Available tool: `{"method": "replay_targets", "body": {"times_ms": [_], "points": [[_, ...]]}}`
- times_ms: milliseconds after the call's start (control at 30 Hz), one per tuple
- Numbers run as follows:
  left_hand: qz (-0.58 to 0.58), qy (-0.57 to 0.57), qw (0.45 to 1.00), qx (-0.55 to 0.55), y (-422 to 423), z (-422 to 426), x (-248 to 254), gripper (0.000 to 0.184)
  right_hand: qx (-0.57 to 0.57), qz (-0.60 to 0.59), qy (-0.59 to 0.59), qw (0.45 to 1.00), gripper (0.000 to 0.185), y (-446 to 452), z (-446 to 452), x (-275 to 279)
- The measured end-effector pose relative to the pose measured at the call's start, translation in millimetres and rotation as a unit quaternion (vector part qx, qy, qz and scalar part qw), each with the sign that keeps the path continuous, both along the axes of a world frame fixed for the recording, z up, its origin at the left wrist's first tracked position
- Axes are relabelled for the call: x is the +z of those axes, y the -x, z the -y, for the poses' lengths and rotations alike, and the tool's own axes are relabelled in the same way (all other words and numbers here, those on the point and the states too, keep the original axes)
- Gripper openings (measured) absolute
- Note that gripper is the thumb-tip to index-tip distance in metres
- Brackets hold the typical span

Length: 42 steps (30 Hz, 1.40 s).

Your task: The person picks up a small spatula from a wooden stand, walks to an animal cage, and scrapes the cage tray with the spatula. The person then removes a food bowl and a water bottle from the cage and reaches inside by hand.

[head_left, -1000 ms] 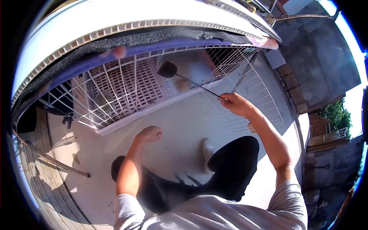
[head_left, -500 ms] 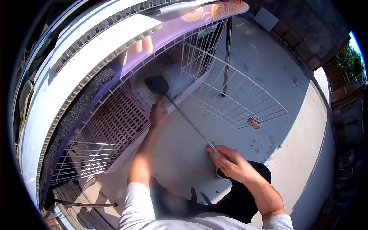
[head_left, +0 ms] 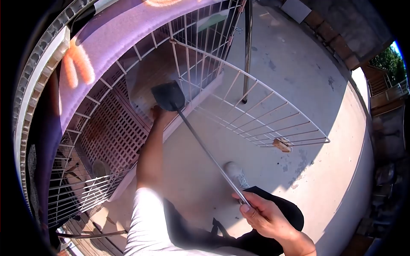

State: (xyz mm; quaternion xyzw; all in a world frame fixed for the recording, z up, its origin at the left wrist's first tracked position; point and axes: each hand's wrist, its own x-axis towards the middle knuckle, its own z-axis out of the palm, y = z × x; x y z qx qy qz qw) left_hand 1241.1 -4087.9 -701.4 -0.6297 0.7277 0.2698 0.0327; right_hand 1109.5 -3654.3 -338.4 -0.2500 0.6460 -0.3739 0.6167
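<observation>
In my right hand is a long-handled shovel, its fingers closed around the end of the thin metal handle. The dark flat blade is raised over the doorway of a white wire cage. My left hand reaches in over the cage's edge, just under the blade. The blade and shadow cover most of its fingers, so its grip is unclear. Close by it on the cage floor lies a pale brownish sheet, beside a pink slatted floor panel.
The wire door swings out to the right, with a small wooden block on its end. A purple patterned blanket drapes the cage top. A dark metal leg stands behind on the concrete floor.
My view has moved nearer the cage. My left hand has gone further in, from beside the handle to beneath the blade. The right hand sits lower in view, still holding the shovel.
</observation>
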Motion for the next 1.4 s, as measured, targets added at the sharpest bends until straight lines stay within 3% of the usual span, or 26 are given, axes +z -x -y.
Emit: {"method": "replay_targets", "body": {"times_ms": [100, 300, 533, 700, 767, 833, 900, 967, 1000, 1067, 1167, 1267, 1400], "points": [[0.008, -0.002, 1.0, -0.026, -6, 6, -1, 0.104, 0.004, 0.01, -0.012, 1.0, 0.035, 5, 4, 4], [-0.169, 0.021, 0.981, 0.091, -27, 37, -37, 0.068, 0.006, 0.054, -0.009, 0.998, 0.04, 15, 8, 3], [-0.056, 0.21, 0.953, 0.213, -18, 63, -32, 0.053, -0.045, 0.099, -0.041, 0.993, 0.043, 9, 26, 17], [-0.109, 0.247, 0.937, 0.221, -39, 40, -34, 0.047, 0.004, -0.015, -0.021, 1.0, 0.038, 4, 25, 2], [-0.238, 0.312, 0.901, 0.186, -57, -2, -1, 0.042, 0.024, -0.078, 0.015, 0.997, 0.036, -2, 26, -9], [-0.26, 0.344, 0.886, 0.168, -69, -60, 12, 0.034, 0.049, -0.161, 0.036, 0.985, 0.035, -10, 34, -9], [-0.382, 0.138, 0.909, 0.093, -92, -123, 7, 0.034, 0.069, -0.246, 0.086, 0.963, 0.033, -19, 45, -10], [-0.394, -0.183, 0.901, 0.014, -99, -195, 64, 0.034, 0.104, -0.376, 0.133, 0.911, 0.034, -31, 57, -9], [-0.374, -0.27, 0.886, -0.05, -102, -225, 110, 0.037, 0.126, -0.435, 0.16, 0.877, 0.034, -32, 63, -15], [-0.391, -0.327, 0.837, -0.202, -113, -273, 111, 0.04, 0.161, -0.516, 0.158, 0.826, 0.035, -37, 80, -18], [-0.291, -0.207, 0.863, -0.359, -141, -316, 81, 0.04, 0.233, -0.661, 0.144, 0.698, 0.033, -47, 105, -16], [-0.086, -0.168, 0.914, -0.36, -167, -312, 87, 0.038, 0.322, -0.749, 0.15, 0.559, 0.037, -49, 140, -10], [-0.131, -0.198, 0.929, -0.283, -195, -297, 115, 0.034, 0.419, -0.814, 0.164, 0.366, 0.042, -56, 193, 11]]}}
